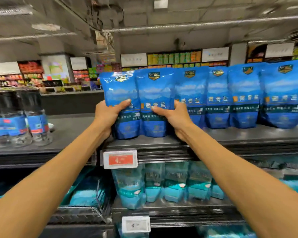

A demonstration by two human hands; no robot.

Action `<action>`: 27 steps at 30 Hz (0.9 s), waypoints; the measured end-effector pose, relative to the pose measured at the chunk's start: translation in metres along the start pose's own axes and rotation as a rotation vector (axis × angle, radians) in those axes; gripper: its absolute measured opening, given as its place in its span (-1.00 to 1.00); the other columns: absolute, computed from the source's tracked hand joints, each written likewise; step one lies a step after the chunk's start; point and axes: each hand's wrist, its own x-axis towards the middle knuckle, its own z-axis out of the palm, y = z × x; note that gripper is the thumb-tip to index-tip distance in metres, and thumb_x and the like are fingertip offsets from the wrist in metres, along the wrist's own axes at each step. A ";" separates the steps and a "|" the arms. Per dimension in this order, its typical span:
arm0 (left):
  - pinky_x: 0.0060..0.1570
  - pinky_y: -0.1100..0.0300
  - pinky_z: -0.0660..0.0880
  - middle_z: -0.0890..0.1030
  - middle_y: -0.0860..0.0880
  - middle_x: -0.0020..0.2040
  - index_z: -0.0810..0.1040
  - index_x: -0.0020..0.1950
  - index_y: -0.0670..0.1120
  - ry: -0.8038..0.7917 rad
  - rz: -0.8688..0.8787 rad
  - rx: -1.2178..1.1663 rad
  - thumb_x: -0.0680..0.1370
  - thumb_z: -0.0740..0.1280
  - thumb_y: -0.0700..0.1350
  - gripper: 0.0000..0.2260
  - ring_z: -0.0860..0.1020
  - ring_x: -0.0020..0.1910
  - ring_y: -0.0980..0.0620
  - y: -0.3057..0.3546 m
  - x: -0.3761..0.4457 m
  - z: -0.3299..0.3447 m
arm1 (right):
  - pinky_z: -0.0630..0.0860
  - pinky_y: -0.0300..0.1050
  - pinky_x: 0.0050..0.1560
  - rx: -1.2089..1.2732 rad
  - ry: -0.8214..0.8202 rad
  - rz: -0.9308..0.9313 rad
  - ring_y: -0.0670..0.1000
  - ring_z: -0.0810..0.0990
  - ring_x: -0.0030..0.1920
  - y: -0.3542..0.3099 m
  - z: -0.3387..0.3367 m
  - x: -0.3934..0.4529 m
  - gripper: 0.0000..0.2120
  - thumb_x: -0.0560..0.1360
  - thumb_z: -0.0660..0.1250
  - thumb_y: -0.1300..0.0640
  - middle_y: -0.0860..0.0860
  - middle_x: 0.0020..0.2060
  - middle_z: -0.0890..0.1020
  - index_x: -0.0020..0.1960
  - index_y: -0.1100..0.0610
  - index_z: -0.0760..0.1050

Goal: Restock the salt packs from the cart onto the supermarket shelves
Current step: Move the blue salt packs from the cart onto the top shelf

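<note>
Blue salt packs stand upright in a row on the top shelf [248, 134]. The two leftmost packs [138, 100] sit side by side at the near edge, clasped between both hands. The left hand [108, 114] curls round the left pack with its thumb across the front; the right hand [172, 115] grips the right pack the same way. Further packs [246, 95] line the shelf to the right. At the left stand clear jars [36, 124] with blue labels; their contents are too blurred to tell. A red price tag [120, 159] hangs on the shelf edge, with teal packs [162, 182] on the shelf below.
</note>
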 end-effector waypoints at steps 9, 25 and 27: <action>-0.11 0.41 0.52 0.70 0.24 -0.06 0.66 0.02 0.09 -0.338 0.075 0.610 0.18 0.64 0.07 -0.55 0.64 -0.04 0.31 -0.002 -0.016 -0.035 | 0.55 -0.27 -0.12 -0.578 -0.105 -0.010 -0.17 0.64 -0.14 0.008 -0.026 -0.005 -0.59 0.21 0.68 -0.05 -0.12 -0.18 0.69 -0.07 0.04 0.60; -0.48 0.29 0.48 0.72 0.10 -0.13 0.56 0.12 0.13 -0.369 0.000 0.602 0.35 0.58 -0.07 -0.60 0.55 -0.46 0.07 0.004 -0.016 -0.050 | 0.56 0.05 -0.01 -0.706 0.014 -0.044 0.18 0.64 -0.06 0.011 -0.027 -0.009 -0.49 0.28 0.63 -0.09 0.06 -0.17 0.61 0.00 0.19 0.51; -0.45 0.27 0.51 0.71 0.09 -0.09 0.55 0.12 0.14 -0.370 0.022 0.578 0.36 0.58 -0.10 -0.60 0.56 -0.45 0.05 0.000 -0.017 -0.046 | 0.57 0.11 -0.01 -0.709 0.007 -0.035 0.21 0.64 -0.06 0.011 -0.022 -0.009 -0.46 0.28 0.63 -0.11 0.09 -0.17 0.62 -0.01 0.21 0.47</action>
